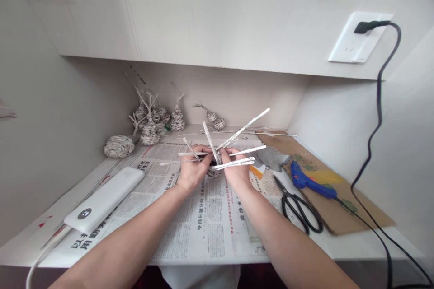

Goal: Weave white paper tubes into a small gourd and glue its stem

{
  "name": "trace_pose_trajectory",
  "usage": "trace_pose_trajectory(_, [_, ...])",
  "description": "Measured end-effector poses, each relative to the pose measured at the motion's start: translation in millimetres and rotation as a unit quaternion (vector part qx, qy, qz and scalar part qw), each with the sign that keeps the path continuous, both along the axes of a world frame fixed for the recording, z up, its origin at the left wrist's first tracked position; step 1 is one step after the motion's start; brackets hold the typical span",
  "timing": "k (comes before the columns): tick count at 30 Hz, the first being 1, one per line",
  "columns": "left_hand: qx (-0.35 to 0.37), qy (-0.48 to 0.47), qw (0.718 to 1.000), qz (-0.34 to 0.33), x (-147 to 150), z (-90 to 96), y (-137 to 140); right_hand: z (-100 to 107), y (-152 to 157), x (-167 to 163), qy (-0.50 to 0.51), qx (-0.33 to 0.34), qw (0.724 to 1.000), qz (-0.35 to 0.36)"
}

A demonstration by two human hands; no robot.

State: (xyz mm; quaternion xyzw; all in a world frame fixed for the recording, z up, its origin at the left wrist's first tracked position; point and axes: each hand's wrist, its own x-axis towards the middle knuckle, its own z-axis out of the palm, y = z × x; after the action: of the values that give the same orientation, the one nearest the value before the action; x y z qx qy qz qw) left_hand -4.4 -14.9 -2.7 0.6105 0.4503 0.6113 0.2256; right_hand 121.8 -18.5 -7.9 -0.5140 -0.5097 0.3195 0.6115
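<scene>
Between my two hands, over the newspaper-covered table, is a small woven paper piece (215,171) with several rolled-paper sticks (244,128) spreading out from it. My left hand (194,170) is closed on its left side, with sticks passing by the fingers. On the other side my right hand (236,167) pinches the base of the sticks, thumb and fingers together. Both hands hide most of the woven body, and only its lower front edge shows.
Black scissors (300,205) and a blue glue gun (312,181) lie at the right, the gun on a cardboard sheet (352,207). A white power bank (105,198) is at the left. Several woven gourds (149,128) stand at the back left. A black cable (368,144) hangs right.
</scene>
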Motion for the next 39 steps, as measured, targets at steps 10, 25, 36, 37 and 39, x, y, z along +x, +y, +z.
trace_pose_trajectory(10, [0.036, 0.039, 0.998, 0.019, -6, -3.2, 7, -4, 1, -12, 0.159, 0.004, 0.986, 0.053])
trace_pose_trajectory(25, [0.042, 0.123, 0.992, -0.003, -8, 0.2, 6, -3, -2, -14, 0.22, 0.001, 0.975, 0.021])
trace_pose_trajectory(36, [0.04, 0.133, 0.988, -0.065, -11, 2.2, 8, -6, -2, -9, 0.108, 0.053, 0.992, 0.034])
trace_pose_trajectory(37, [0.038, 0.124, 0.989, -0.066, -10, 2.2, 7, -4, -3, -10, 0.095, 0.054, 0.994, 0.029])
trace_pose_trajectory(39, [0.032, 0.087, 0.994, -0.061, -9, 1.4, 6, 0, -6, -13, 0.065, 0.062, 0.996, 0.025])
